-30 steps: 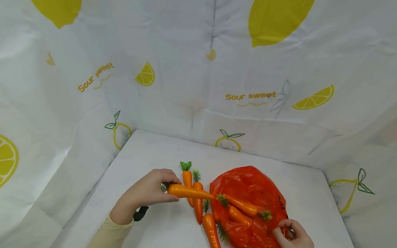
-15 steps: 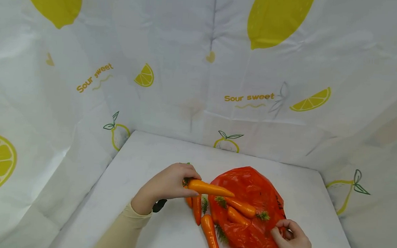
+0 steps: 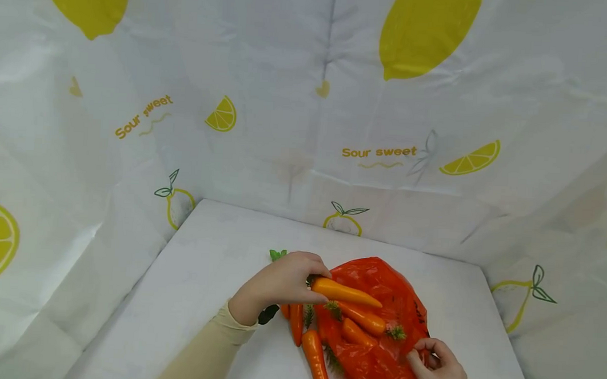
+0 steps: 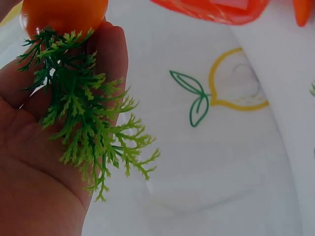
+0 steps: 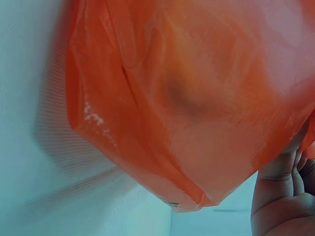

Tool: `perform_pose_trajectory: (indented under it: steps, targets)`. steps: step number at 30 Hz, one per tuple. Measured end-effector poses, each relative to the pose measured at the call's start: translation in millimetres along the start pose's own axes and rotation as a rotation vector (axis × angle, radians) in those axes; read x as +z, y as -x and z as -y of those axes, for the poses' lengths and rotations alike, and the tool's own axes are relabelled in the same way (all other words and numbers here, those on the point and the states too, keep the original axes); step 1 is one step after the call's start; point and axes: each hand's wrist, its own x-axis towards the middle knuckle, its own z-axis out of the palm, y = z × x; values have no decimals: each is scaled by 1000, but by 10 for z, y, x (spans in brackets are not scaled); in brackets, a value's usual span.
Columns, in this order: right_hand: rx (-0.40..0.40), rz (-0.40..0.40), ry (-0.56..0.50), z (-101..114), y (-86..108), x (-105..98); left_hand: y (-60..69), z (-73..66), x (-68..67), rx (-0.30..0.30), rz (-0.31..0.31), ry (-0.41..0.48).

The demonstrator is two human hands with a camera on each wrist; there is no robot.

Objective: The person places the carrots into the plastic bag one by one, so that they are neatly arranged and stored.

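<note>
The left hand [image 3: 288, 279], back upward, grips a carrot [image 3: 348, 292] by its thick end above the red bag [image 3: 376, 369]; the right hand [image 3: 440, 373], fingers curled, pinches the bag's edge.

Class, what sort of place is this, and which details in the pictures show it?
Probably a staged booth rather than a working kitchen: lemon-printed sheeting walls in the white tabletop at the back and sides, and the glossy carrots on and beside the red plastic bag look artificial.
</note>
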Motion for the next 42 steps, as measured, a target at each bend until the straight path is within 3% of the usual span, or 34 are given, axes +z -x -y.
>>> perform_pose_trajectory:
  steps: [14, 19, 26, 32, 42]
  targets:
    - [-5, -20, -27, -32, 46, 44, -302, -197, 330, 44, 29, -93]
    - [-12, -12, -45, -27, 40, 43, -417, -238, 429, 27, 60, -155]
    - [-31, -34, -23, -16, 28, 35, -592, -319, 673, 2, 120, -223]
    - [-44, -51, -19, 7, 33, 18, -729, -359, 836, -27, 119, -263]
    - [-31, -51, -26, -21, 5, -28, -817, -426, 915, -62, 187, -270]
